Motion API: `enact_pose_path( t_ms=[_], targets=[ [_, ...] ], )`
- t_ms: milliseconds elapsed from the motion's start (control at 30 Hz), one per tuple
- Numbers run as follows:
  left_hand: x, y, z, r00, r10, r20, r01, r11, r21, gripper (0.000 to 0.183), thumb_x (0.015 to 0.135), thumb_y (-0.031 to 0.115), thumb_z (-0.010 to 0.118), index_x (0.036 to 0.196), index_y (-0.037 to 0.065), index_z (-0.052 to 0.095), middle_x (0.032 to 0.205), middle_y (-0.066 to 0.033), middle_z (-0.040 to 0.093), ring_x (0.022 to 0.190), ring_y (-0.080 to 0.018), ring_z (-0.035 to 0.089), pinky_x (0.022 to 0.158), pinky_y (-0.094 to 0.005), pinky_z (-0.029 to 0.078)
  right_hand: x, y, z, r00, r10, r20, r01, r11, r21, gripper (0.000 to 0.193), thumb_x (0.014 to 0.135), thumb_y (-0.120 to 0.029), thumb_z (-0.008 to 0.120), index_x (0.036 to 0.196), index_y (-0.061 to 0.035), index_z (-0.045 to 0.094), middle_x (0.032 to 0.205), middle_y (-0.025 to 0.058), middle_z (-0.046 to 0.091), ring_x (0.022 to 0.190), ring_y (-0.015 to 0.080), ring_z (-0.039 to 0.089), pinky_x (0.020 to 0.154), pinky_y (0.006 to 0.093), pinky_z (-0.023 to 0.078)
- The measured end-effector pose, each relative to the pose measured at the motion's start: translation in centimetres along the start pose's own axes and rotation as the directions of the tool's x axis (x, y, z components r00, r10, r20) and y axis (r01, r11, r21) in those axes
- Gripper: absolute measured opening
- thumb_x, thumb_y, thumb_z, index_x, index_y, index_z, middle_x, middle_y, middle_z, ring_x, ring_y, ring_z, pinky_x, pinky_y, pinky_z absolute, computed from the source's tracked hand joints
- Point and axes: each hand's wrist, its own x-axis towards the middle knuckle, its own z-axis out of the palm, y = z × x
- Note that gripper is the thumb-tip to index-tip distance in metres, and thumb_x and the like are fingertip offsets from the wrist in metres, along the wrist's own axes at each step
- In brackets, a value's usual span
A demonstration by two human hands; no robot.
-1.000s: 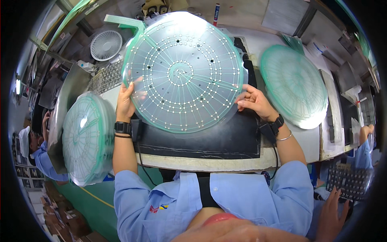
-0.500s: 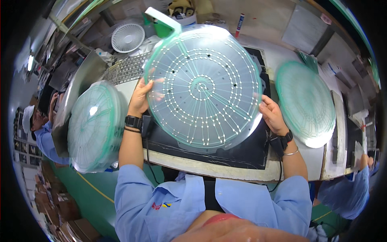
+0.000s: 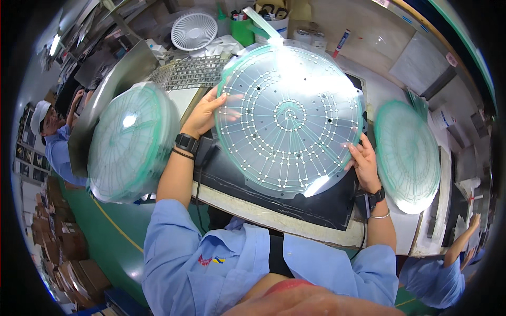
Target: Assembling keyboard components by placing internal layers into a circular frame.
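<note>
A large round clear plastic sheet [image 3: 295,139], edged in pale green, carries rings of white dots and fine lines fanning out from its centre. A narrow tab [image 3: 262,25] sticks out from its far edge. My left hand [image 3: 204,113] grips the sheet's left edge, its fingers showing through the clear plastic. At the right edge, my right hand [image 3: 363,159] pinches the rim between thumb and fingers. Beneath the sheet is a black mat [image 3: 226,181]; whether the two touch I cannot tell. Strong glare hides part of the far side.
Stacks of similar green round sheets stand left [image 3: 129,152] and right [image 3: 408,152] of me. Behind are a metal grid [image 3: 187,72], a white fan [image 3: 194,31], a green cup [image 3: 242,31] and a marker [image 3: 341,43]. Co-workers [image 3: 58,137] are at both sides.
The whole view has swung, so the sheet and bench sit further right in the picture. Both hands keep hold of the sheet. Glare now covers more of its far side.
</note>
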Motion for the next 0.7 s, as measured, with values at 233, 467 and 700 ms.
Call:
enact_pose_path(
  t_ms=[233, 467, 700],
  targets=[
    [-0.3, 0.1, 0.2, 0.999, -0.027, 0.03, 0.025, 0.998, 0.061, 0.054, 0.093, 0.021, 0.048, 0.14, 0.012, 0.022, 0.124, -0.0183, 0.05, 0.087, -0.023, 0.063, 0.071, -0.0329, 0.055, -0.4, 0.3, 0.1, 0.999, -0.027, -0.033, 0.029, 0.998, 0.06, 0.048, 0.091, -0.01, 0.05, 0.135, -0.0054, 0.031, 0.098, 0.0097, 0.063, 0.07, 0.0075, 0.06, 0.052, 0.0189, 0.05],
    [-0.1, -0.5, 0.4, 1.0, 0.011, -0.004, -0.01, 0.996, 0.085, 0.051, 0.092, 0.019, 0.049, 0.136, 0.011, 0.026, 0.121, -0.0174, 0.053, 0.074, -0.0221, 0.065, 0.058, -0.0302, 0.056, -0.7, 0.8, -0.6, 0.999, -0.048, -0.001, 0.047, 0.996, 0.073, 0.049, 0.091, -0.009, 0.05, 0.135, -0.0054, 0.03, 0.101, 0.0104, 0.062, 0.071, 0.0085, 0.061, 0.052, 0.0198, 0.05],
    [-0.3, -1.0, -0.1, 0.992, 0.11, -0.061, -0.109, 0.994, 0.028, 0.046, 0.093, 0.015, 0.046, 0.137, 0.012, 0.029, 0.119, -0.0198, 0.053, 0.071, -0.023, 0.066, 0.054, -0.0286, 0.056, -0.6, 1.4, -0.8, 0.996, -0.07, 0.062, 0.058, 0.984, 0.169, 0.05, 0.091, -0.013, 0.051, 0.135, -0.0059, 0.029, 0.107, 0.0106, 0.06, 0.092, 0.0143, 0.06, 0.075, 0.0273, 0.051]
  ],
)
